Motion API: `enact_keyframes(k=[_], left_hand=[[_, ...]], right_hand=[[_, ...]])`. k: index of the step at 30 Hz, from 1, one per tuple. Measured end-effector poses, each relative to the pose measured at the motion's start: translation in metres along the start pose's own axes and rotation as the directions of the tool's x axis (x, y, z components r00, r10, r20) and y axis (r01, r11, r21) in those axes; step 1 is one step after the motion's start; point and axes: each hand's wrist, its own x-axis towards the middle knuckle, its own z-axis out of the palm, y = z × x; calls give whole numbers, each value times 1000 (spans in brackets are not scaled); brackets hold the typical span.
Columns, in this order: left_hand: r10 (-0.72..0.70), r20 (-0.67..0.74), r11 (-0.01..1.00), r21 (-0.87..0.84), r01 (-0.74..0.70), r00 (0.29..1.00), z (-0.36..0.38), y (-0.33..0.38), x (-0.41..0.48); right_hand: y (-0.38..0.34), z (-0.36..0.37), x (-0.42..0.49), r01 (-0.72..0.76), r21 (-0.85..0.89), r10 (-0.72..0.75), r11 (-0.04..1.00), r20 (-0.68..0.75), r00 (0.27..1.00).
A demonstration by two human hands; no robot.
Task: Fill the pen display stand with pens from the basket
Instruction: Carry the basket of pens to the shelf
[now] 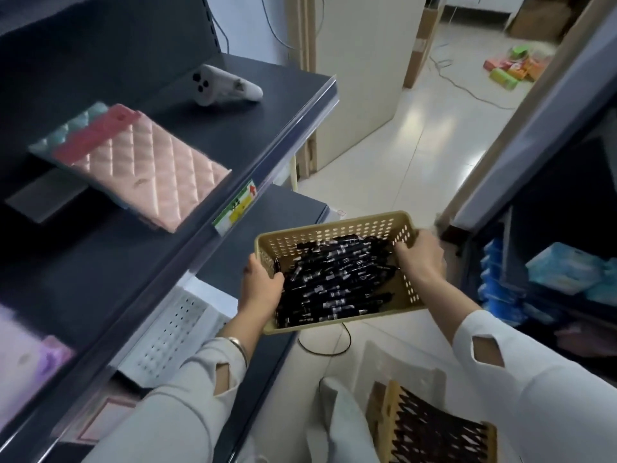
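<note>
A tan perforated plastic basket (334, 230) is held in the air in the aisle, just right of the dark shelf's front edge. Several black pens (337, 282) lie heaped inside it. My left hand (260, 289) grips the basket's left rim, fingers curled over the edge. My right hand (422, 253) grips the right rim the same way. At the bottom right stands a wooden stand (430, 426) packed with rows of black pens; it looks like the pen display stand, partly cut off by the frame.
The dark shelf (283, 105) on the left carries pink quilted pouches (157, 168), a white handheld device (220, 85) and a price label (238, 207). Shelving with blue packets (561, 272) stands on the right. Cables and coloured boxes (510, 68) lie on the tiled floor.
</note>
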Motion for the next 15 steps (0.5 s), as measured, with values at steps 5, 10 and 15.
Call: enact_keyframes(k=[5,10,15], left_hand=[[-48,-23,999,-17,48,999,18,0,37],[-72,-49,997,-28,71,996,28,-6,63],[-64,-78,998,-23,62,995,33,-10,83]], right_hand=[[-7,28,47,54,7,-54,999,23,998],[-10,52,68,54,24,-55,998,39,998],[-10,77,86,66,67,-69,996,46,997]])
